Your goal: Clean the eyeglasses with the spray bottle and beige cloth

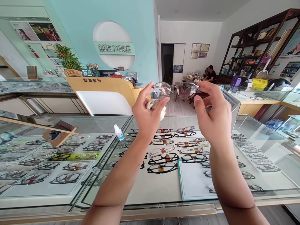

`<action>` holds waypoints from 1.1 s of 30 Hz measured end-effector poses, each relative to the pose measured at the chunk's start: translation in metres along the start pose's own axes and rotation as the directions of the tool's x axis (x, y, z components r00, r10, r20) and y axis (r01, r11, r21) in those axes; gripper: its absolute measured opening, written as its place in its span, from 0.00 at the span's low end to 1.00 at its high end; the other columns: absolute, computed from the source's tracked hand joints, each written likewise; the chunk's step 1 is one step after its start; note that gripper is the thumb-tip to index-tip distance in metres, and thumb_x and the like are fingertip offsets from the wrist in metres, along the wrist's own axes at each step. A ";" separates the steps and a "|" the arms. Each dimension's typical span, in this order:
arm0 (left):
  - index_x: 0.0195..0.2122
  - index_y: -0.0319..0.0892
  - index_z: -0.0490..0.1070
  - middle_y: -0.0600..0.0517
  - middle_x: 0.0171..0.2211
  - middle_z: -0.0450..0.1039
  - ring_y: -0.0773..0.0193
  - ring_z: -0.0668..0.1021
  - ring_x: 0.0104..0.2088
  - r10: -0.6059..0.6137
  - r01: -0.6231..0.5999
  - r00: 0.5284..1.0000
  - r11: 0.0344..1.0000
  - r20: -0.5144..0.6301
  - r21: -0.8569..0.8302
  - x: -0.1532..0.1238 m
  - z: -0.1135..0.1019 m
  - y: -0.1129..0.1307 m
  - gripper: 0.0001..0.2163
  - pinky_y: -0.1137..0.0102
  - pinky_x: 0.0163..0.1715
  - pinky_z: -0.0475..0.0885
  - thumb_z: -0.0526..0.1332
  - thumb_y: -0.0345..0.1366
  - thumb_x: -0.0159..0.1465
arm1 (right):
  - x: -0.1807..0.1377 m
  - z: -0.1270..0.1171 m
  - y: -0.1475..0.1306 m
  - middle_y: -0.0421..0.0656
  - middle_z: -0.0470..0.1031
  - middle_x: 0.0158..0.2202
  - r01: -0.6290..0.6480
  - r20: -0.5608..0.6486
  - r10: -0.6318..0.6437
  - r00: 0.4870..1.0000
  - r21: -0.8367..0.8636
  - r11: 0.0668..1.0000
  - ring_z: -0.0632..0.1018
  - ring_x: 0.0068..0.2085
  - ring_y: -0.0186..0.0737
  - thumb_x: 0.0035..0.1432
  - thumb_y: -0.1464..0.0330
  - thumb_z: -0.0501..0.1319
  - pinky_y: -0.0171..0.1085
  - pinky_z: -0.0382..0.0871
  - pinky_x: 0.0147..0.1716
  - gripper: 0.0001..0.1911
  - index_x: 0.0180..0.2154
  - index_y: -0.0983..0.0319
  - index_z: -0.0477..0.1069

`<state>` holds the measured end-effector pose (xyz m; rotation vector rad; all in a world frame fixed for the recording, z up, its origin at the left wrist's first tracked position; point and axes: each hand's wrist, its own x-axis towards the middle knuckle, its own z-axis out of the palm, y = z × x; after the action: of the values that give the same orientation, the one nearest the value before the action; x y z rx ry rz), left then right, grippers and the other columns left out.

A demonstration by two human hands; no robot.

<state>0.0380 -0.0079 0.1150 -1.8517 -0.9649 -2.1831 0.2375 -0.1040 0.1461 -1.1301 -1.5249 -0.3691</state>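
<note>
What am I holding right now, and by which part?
Eyeglasses, by their outer ends, one in the left hand, one in the right hand; the left also grips a cream cloth.

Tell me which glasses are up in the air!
The round, thin-rimmed pair, held up between the left hand and right hand; the other glasses lie lower down, in the display cases.

The one view looks from head height, forward and down across the glass desk [164, 208] (near enough that left hand [148, 114] and right hand [213, 114] loom large), reaching the far doorway [167, 64].
</note>
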 end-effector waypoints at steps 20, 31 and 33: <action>0.70 0.54 0.77 0.44 0.65 0.84 0.54 0.87 0.50 0.006 -0.004 1.000 0.996 0.021 -0.090 0.000 0.000 -0.010 0.32 0.58 0.46 0.83 0.76 0.58 0.69 | 0.000 0.004 0.007 0.48 0.87 0.60 0.003 -0.029 0.001 1.000 0.147 0.989 0.89 0.46 0.50 0.81 0.61 0.56 0.54 0.84 0.52 0.21 0.69 0.48 0.75; 0.69 0.52 0.77 0.44 0.63 0.83 0.55 0.85 0.49 0.172 -0.171 0.984 0.985 -0.045 0.026 0.000 -0.002 -0.009 0.31 0.59 0.45 0.81 0.77 0.57 0.68 | 0.002 0.012 0.010 0.50 0.89 0.53 -0.135 0.015 0.134 0.991 0.161 0.978 0.88 0.41 0.50 0.80 0.60 0.56 0.52 0.81 0.46 0.17 0.62 0.52 0.77; 0.68 0.52 0.78 0.43 0.63 0.83 0.54 0.84 0.50 0.191 -0.190 0.980 0.981 -0.053 0.022 0.000 -0.002 -0.008 0.31 0.57 0.48 0.82 0.77 0.58 0.68 | 0.002 0.012 0.011 0.48 0.90 0.50 -0.117 0.007 0.117 0.993 0.179 0.977 0.88 0.40 0.49 0.80 0.59 0.56 0.50 0.80 0.44 0.17 0.61 0.52 0.77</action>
<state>0.0328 -0.0029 0.1117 -1.7858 -0.7587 -2.0937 0.2398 -0.0891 0.1403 -1.0700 -1.4500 -0.1503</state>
